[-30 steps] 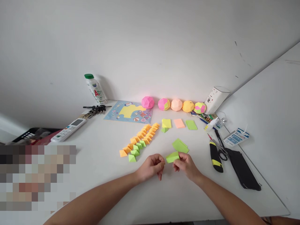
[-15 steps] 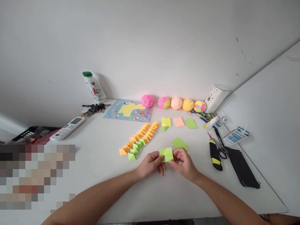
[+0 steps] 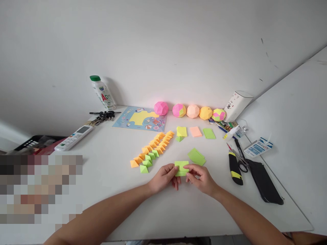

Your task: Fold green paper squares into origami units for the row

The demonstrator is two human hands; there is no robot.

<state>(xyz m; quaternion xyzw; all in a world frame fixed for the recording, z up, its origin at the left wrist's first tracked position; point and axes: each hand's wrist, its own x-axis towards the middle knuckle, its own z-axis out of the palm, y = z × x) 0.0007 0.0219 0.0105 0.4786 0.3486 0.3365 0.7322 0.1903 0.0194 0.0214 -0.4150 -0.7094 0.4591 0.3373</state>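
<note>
A light green sticky note point(image 3: 182, 164) is held up between my hands above the table, with a horizontal line across its lower half. My left hand point(image 3: 166, 175) pinches its left edge, thumb in front. Fingers of my right hand point(image 3: 200, 177) grip its right edge. Just behind lie loose green paper sheets point(image 3: 196, 156), overlapping. To the left run two rows of folded paper pieces, orange ones point(image 3: 153, 143) farther back and several green ones point(image 3: 147, 163) at the near end. Yellow point(image 3: 181, 131), peach point(image 3: 195, 131) and green point(image 3: 209, 133) paper stacks lie beyond.
Several paper balls point(image 3: 192, 111) line the wall. At left stand a bottle point(image 3: 103, 93), keys point(image 3: 104, 116) and a remote control point(image 3: 74, 137). On the right lie a yellow-black cutter point(image 3: 235, 169), scissors point(image 3: 242, 165), a black pouch point(image 3: 264, 182) and a glue bottle point(image 3: 230, 133).
My right fingers have moved left onto the front of the note's right side. A horizontal line now shows across the note's lower part.
</note>
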